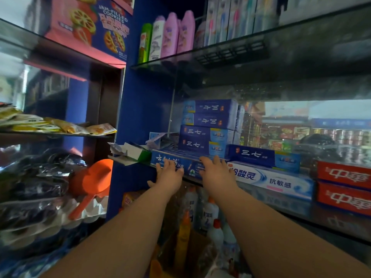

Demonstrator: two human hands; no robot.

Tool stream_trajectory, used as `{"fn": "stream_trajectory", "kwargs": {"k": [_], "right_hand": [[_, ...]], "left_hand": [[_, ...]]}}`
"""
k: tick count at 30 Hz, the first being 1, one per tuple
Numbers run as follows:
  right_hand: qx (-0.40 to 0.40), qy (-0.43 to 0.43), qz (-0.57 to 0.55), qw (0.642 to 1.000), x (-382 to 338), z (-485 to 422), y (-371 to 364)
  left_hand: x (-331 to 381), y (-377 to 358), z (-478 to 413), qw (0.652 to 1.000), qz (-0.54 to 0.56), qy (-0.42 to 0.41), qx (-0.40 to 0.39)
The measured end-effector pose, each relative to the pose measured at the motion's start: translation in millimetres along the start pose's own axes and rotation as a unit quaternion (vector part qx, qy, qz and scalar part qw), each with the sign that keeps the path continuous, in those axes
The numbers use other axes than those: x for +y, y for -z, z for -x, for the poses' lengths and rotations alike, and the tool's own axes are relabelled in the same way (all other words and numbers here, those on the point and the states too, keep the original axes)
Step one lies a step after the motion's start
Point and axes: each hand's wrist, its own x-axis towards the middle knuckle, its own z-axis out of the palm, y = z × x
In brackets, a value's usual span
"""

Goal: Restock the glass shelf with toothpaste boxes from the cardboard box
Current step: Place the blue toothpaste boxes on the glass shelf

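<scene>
Long blue cardboard toothpaste box (190,166) lies at the front edge of the glass shelf (291,207), long axis left-right along that edge, directly ahead of both hands. Left hand (169,174) and right hand (215,169) are apart, fingers spread flat on the box toward its left and right ends, not curled round it. Judgement: the next move is a straight push rearward toward the stacked dark-blue toothpaste boxes (202,137); uneven pressure would skew the box.

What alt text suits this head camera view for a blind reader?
The left hand and right hand rest on a blue toothpaste box at the front of a glass shelf. Behind it are stacked blue toothpaste boxes; a white box and red boxes lie to its right.
</scene>
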Motion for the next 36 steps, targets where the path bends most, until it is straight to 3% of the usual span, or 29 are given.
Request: {"fn": "stream_trajectory", "kwargs": {"k": [6, 14, 19, 21, 23, 26, 31, 36], "right_hand": [[0.013, 0.005, -0.067, 0.998, 6, -3, -7], [0.03, -0.012, -0.065, 0.997, 5, -5, -10], [0.047, -0.016, -0.044, 0.998, 4, 2, -8], [0.104, -0.002, -0.017, 0.994, 0, 13, -5], [0.173, 0.054, -0.017, 0.983, -5, 30, -4], [0.208, 0.141, -0.039, 0.967, -10, 66, -23], [0.165, 0.202, -0.101, 0.96, -5, 140, -94], [-0.017, 0.137, -0.167, 0.976, 20, 230, -180]], "left_hand": [[-2, -3, -1, 1.0, 0.01, -0.014, -0.009], [-8, -2, -3, 0.995, -0.082, -0.049, -0.019], [-13, -14, 2, 0.992, 0.1, -0.069, 0.026], [-14, -17, 12, 0.985, 0.14, -0.092, 0.033], [-13, -17, 24, 0.98, 0.166, -0.096, 0.046], [-24, -27, 51, 0.971, 0.198, -0.106, 0.087], [-80, -73, 107, 0.965, 0.235, -0.058, 0.101], [-162, -157, 176, 0.962, 0.249, 0.107, -0.02]]}}
